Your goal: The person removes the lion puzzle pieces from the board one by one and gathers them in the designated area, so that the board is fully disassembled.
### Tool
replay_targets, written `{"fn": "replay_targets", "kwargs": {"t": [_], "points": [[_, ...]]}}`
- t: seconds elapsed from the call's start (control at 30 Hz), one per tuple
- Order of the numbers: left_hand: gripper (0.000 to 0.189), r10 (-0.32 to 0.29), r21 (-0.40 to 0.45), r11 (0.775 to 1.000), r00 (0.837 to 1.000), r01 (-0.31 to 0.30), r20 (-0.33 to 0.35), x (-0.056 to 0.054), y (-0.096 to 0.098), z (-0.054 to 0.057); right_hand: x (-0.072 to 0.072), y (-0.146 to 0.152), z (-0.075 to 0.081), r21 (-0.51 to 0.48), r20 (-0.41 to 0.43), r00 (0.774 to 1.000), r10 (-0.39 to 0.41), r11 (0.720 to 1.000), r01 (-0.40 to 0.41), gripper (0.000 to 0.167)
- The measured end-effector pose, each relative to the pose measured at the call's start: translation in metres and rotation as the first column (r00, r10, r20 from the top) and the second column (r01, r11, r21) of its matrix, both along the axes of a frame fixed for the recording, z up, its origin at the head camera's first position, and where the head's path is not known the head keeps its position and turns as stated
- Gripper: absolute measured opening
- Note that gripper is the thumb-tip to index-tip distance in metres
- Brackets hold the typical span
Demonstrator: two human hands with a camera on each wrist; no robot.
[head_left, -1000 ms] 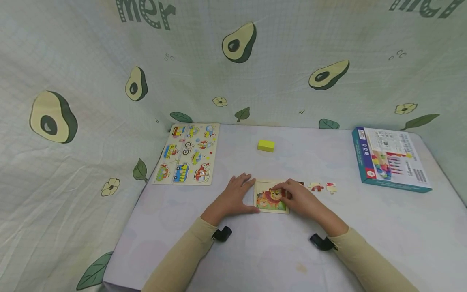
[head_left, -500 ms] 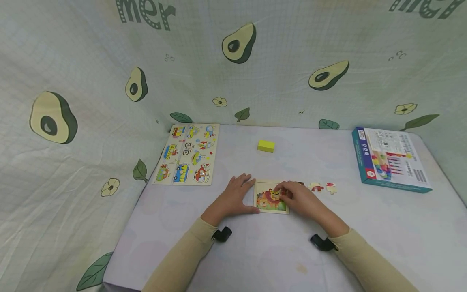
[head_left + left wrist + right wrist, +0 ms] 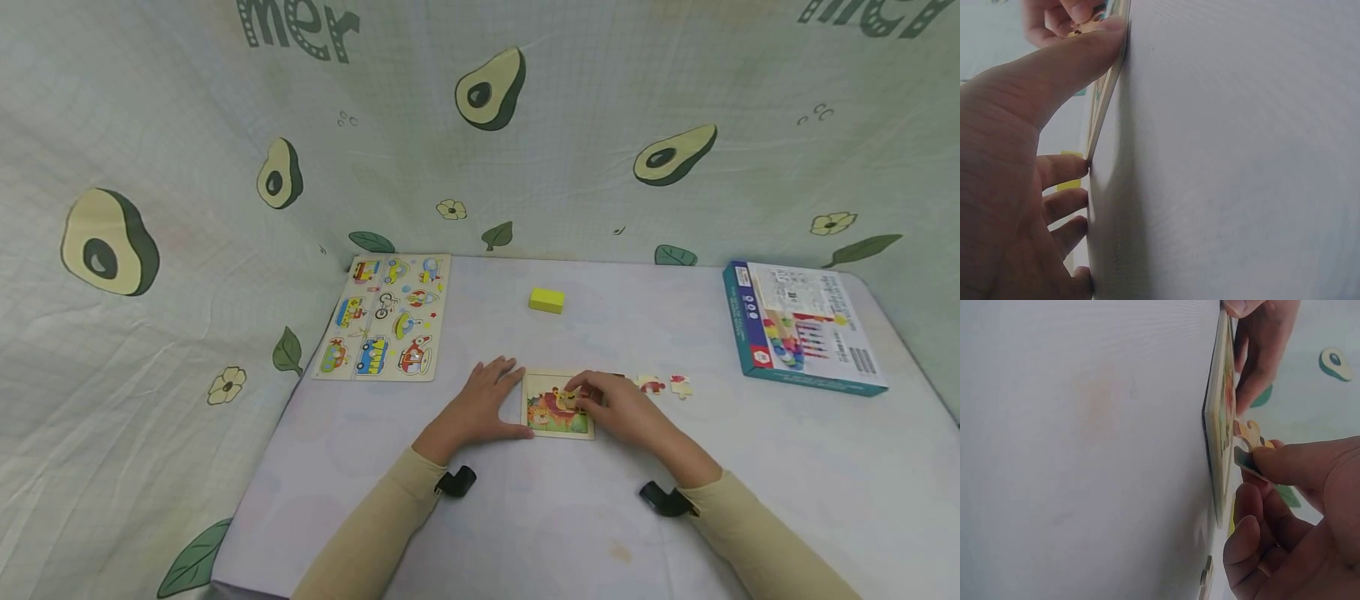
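A small wooden lion jigsaw puzzle in a pale frame lies flat on the table. My left hand spreads around its left side, the thumb on the near left corner and the index fingertip at the far left corner. Over the puzzle's right part, my right hand pinches a puzzle piece between thumb and fingers. The right wrist view shows this piece tilted, close to the puzzle's surface. Two loose puzzle pieces lie right of that hand, one red and cream, the other beside it.
A pegboard with vehicle pictures lies at the back left. Farther back in the middle sits a yellow block. At the right is a flat teal-edged box. A printed avocado cloth hangs behind the table.
My right hand has shifted very slightly to the right, and the piece in its fingers looks more tilted over the lion picture. The left hand stays in place.
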State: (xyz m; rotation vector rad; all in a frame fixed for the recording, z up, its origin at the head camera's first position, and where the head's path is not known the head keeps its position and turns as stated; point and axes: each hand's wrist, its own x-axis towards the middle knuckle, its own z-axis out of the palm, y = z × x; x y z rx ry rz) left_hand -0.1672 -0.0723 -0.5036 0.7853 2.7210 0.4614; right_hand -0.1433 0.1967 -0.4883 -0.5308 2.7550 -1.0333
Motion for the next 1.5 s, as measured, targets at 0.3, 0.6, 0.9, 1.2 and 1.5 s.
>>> {"fn": "replay_targets", "kwargs": {"t": [0.3,0.6,0.9,1.2,1.5], "points": [[0.104,-0.003,0.004,1.000,1.000,0.003,0.005,0.000,0.000,0.002,0.002,0.009,0.003,-0.002,-0.005,0.999,-0.044,0.999,0.044,0.019],[0.105,-0.005,0.012,1.000,1.000,0.005,-0.004,0.000,-0.001,0.002,0.005,0.027,-0.001,0.028,-0.015,0.997,-0.072,0.997,0.073,0.018],[0.105,0.003,0.004,1.000,1.000,-0.003,0.009,0.001,-0.001,0.003,0.010,0.044,-0.003,0.028,-0.018,0.997,-0.074,0.997,0.074,0.020],[0.105,0.001,0.015,1.000,1.000,-0.001,0.004,0.001,0.000,0.002,0.014,0.051,-0.001,0.034,0.020,0.998,-0.066,0.997,0.065,0.023],[0.104,0.003,0.017,1.000,1.000,-0.003,0.000,0.001,0.000,0.001,0.015,0.052,-0.004,0.027,-0.011,0.997,-0.072,0.997,0.072,0.023]]}}
